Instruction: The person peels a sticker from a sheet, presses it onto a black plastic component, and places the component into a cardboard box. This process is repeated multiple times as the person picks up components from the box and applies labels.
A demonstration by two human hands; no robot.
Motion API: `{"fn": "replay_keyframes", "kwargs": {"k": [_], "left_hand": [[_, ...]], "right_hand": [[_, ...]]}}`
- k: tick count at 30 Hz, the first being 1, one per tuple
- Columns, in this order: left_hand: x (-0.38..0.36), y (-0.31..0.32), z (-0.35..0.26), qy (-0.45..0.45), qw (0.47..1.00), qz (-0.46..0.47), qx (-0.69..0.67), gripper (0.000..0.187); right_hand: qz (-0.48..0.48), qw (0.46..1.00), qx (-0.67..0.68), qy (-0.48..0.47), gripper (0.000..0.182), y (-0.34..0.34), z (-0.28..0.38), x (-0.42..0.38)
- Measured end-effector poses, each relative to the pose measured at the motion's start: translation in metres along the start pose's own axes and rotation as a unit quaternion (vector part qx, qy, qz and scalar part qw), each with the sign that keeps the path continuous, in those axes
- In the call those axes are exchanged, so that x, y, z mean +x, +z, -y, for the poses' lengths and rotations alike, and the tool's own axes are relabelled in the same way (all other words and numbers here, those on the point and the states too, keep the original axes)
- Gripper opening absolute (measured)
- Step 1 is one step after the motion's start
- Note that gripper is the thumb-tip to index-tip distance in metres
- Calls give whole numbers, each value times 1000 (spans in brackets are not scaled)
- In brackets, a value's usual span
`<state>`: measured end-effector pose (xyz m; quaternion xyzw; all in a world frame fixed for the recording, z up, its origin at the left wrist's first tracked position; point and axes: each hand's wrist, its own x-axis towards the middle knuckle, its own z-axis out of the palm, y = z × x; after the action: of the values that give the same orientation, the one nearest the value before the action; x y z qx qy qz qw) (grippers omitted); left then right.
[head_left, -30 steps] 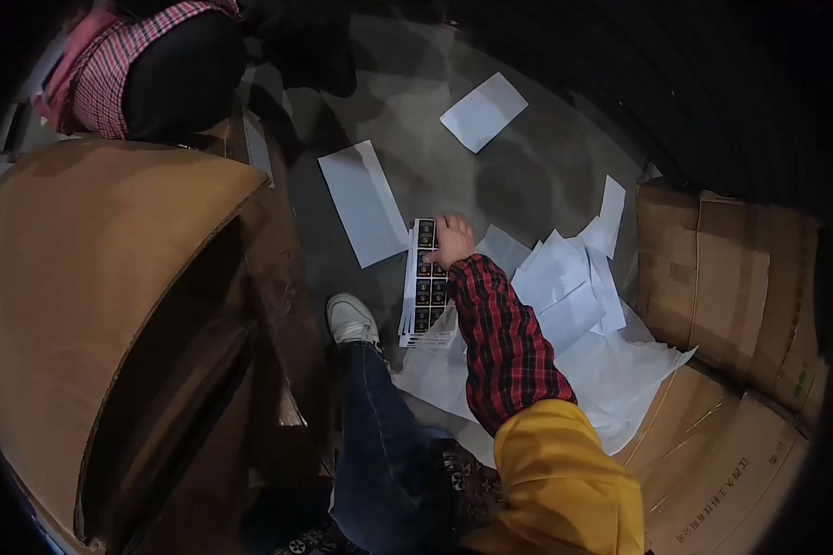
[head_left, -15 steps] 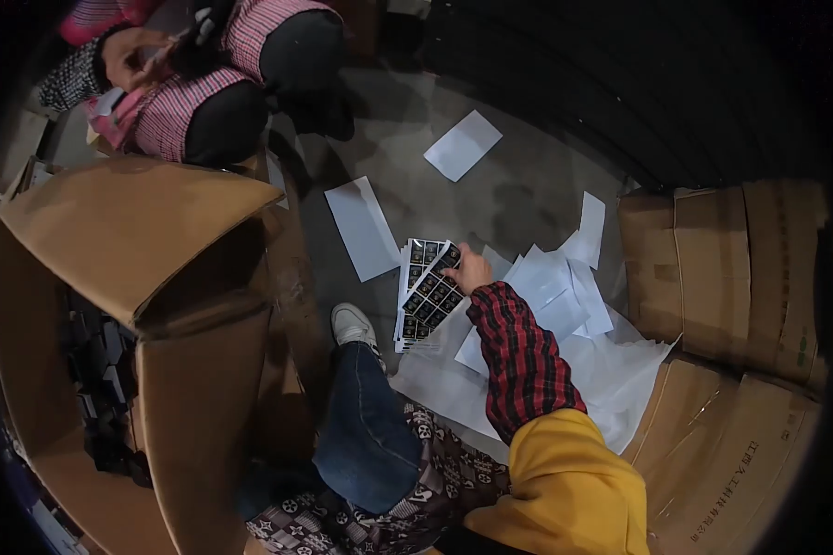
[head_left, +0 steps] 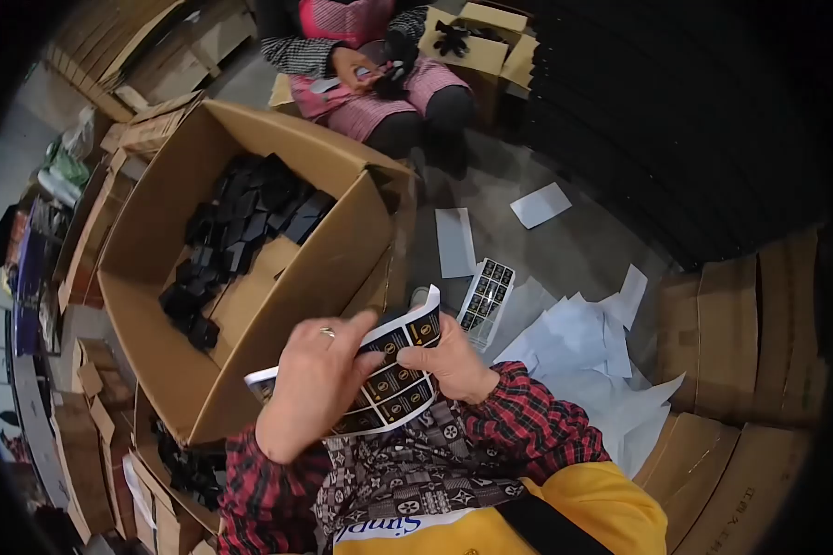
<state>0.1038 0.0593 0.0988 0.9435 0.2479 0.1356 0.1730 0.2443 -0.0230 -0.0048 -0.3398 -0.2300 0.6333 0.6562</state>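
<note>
A sheet of black stickers with gold print on a white backing (head_left: 396, 405) is held over my lap. My left hand (head_left: 313, 381), with a ring on one finger, lies across its left part, fingers bent onto the surface and covering much of it. On the right edge, my right hand (head_left: 461, 365) grips the sheet with the thumb on top and the fingers behind. The sheet's right corner curls upward. Just beyond my right hand, a stack of similar sticker sheets (head_left: 487, 298) lies on the floor.
A big open cardboard box (head_left: 319, 296) with black pieces stands at my left. White papers (head_left: 565, 333) are spread on the floor to the right, beside closed cartons (head_left: 727, 342). Another person (head_left: 361, 92) sits opposite, near a small box (head_left: 481, 55).
My right hand has lifted a sticker sheet from the floor stack to my lap. My left hand has come into view onto it. The view has shifted, showing more of the open box.
</note>
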Motion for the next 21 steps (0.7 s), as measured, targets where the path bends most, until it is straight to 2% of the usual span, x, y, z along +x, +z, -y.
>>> {"fn": "replay_keyframes", "kwargs": {"k": [1, 2, 4, 5, 6, 8, 9, 10, 11, 12, 14, 16, 18, 19, 20, 21], "left_hand": [[-13, 1, 11, -133, 966, 112, -189, 17], [-30, 3, 20, -143, 966, 108, -184, 17], [-63, 5, 32, -200, 941, 99, -255, 15], [-76, 7, 33, -257, 919, 120, -274, 15], [-86, 14, 35, -267, 915, 119, -277, 15], [-106, 35, 41, -196, 966, 72, -152, 23], [-113, 48, 37, -130, 990, -44, 6, 35], [-120, 62, 37, -107, 992, -63, -26, 39], [-124, 75, 36, -83, 992, -82, -58, 42], [-123, 86, 28, -47, 994, -79, -65, 40], [-124, 115, 22, -43, 988, -85, -121, 36], [-125, 127, 24, -48, 979, -90, -177, 26], [-126, 136, 25, -47, 973, -99, -203, 20], [-128, 139, 24, -47, 972, -100, -206, 20], [-129, 143, 25, -76, 966, -89, -229, 19], [-129, 143, 25, -107, 959, -78, -252, 17]], "right_hand": [[9, 1000, -10, -15, 33, 7, -7, -7], [12, 998, 55, 12, 27, 15, -7, -12], [55, 994, 62, 71, 21, 2, -29, -26], [61, 993, 46, 95, 17, 0, -44, -34], [65, 994, 8, 83, 15, 0, -53, -39], [45, 992, -89, 79, 12, 0, -63, -46], [26, 989, -116, 88, 12, -3, -72, -48], [5, 985, -143, 96, 12, -6, -82, -50], [-2, 983, -173, 60, 12, -6, -91, -53], [-3, 982, -175, 64, 12, -11, -100, -57], [26, 979, -179, 91, 13, -20, -112, -62], [14, 979, -173, 108, 14, -24, -108, -64], [81, 965, -221, 114, 18, -38, -112, -66], [84, 953, -266, 118, 17, -41, -113, -67], [84, 952, -269, 119, 17, -44, -113, -66], [89, 931, -343, 89, 16, -44, -115, -65]]}}
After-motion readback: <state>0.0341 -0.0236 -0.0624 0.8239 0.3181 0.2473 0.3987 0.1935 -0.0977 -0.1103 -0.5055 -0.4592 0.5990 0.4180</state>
